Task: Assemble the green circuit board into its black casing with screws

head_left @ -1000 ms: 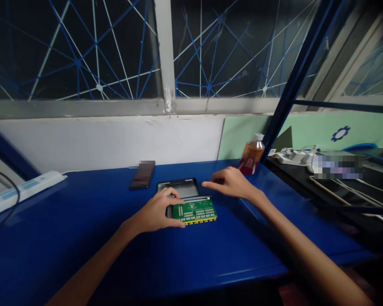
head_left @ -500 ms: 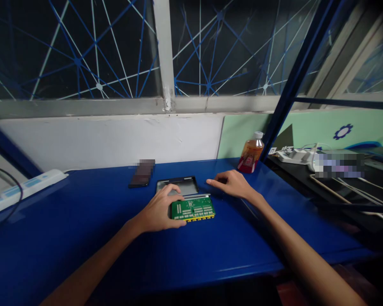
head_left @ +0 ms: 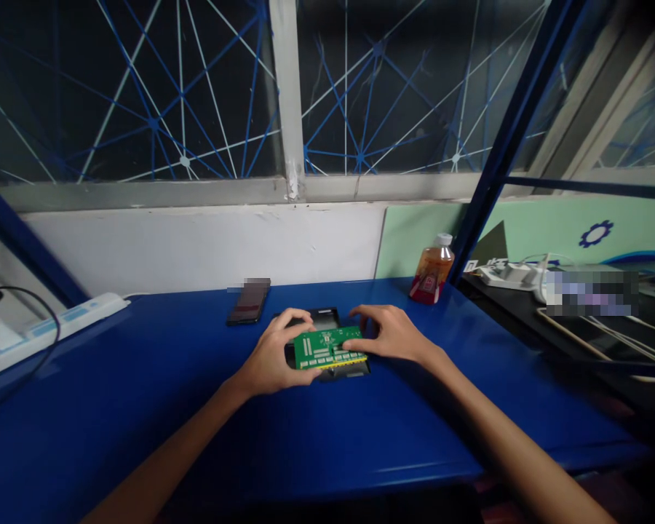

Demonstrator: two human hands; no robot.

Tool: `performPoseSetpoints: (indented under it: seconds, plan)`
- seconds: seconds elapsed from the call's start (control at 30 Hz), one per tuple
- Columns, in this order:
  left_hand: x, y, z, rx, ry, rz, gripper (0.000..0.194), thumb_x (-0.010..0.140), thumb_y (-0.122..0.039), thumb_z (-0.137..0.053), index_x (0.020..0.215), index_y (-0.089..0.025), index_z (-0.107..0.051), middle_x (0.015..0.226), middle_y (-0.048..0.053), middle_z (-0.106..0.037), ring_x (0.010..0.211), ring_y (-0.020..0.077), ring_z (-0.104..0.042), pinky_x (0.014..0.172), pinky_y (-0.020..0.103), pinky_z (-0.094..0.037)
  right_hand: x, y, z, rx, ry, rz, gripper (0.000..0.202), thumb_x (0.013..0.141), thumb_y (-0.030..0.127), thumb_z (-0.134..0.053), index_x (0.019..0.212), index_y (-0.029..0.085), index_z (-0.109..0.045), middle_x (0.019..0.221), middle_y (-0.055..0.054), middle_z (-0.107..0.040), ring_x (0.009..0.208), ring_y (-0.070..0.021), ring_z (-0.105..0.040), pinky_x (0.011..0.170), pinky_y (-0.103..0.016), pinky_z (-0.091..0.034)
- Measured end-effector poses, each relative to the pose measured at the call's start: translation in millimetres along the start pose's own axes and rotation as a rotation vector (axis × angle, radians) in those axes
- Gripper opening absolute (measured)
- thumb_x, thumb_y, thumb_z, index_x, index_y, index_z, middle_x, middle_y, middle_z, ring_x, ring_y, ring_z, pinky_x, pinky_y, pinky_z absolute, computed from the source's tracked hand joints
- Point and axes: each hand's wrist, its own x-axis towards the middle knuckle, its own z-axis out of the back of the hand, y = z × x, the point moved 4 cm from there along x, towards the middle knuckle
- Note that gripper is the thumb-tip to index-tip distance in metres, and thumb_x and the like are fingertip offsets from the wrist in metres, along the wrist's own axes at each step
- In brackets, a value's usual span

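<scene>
A green circuit board (head_left: pixel 319 347) with a yellow strip along its near edge is tilted above a shallow black case (head_left: pixel 325 318) on the blue desk. My left hand (head_left: pixel 276 356) grips the board's left end, thumb at the near edge and fingers at the far edge. At the right end, my right hand (head_left: pixel 396 333) has its thumb on the board's face and its fingers curled over the far side. The board covers the middle of the case; only the far part and a strip of the near edge show.
A dark phone (head_left: pixel 249 301) lies on the desk (head_left: pixel 196 415), left of the case. At the back right stands a bottle (head_left: pixel 432 269) of reddish drink. A white power strip (head_left: pixel 60 331) is at the left. Cables and adapters (head_left: pixel 516 273) lie on a black surface at right.
My right hand has moved left onto the board's right end. The board has lifted and tilted over the case, whose near edge now shows below it. The view has shifted slightly.
</scene>
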Motion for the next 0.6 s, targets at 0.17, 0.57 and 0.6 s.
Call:
performPoseSetpoints:
  seconds: [0.17, 0.57, 0.6]
  plan:
    - [1.5, 4.2, 9.5, 0.043, -0.084, -0.007, 0.049, 0.065, -0.031, -0.073, 0.111, -0.022, -0.059, 0.119, 0.011, -0.052, 0.114, 0.0311, -0.052, 0.095, 0.051, -0.046, -2.3, 4.4, -7.2, -0.003, -0.041, 0.132, 0.084, 0.062, 0.068, -0.070, 0.129, 0.021, -0.051, 0.102, -0.009, -0.068, 0.081, -0.0221, -0.063, 0.070, -0.034, -0.045]
    - [-1.2, 9.8, 10.3, 0.215, -0.131, -0.073, 0.048, 0.071, -0.032, -0.072, 0.117, -0.025, -0.059, 0.116, 0.009, -0.056, 0.112, 0.0310, -0.052, 0.096, 0.053, -0.043, -1.2, 0.2, -13.4, -0.039, -0.072, 0.105, 0.059, 0.073, 0.058, -0.067, 0.118, 0.022, -0.054, 0.100, -0.006, -0.067, 0.072, -0.0169, -0.060, 0.064, -0.029, -0.044]
    - [-1.2, 11.0, 10.7, 0.236, -0.133, -0.073, 0.049, 0.072, -0.032, -0.071, 0.119, -0.026, -0.058, 0.116, 0.009, -0.057, 0.112, 0.0311, -0.052, 0.096, 0.053, -0.042, -1.1, 0.3, -12.8, -0.043, -0.087, 0.100, 0.058, 0.073, 0.058, -0.067, 0.117, 0.022, -0.054, 0.101, -0.006, -0.067, 0.073, -0.0171, -0.061, 0.064, -0.029, -0.044]
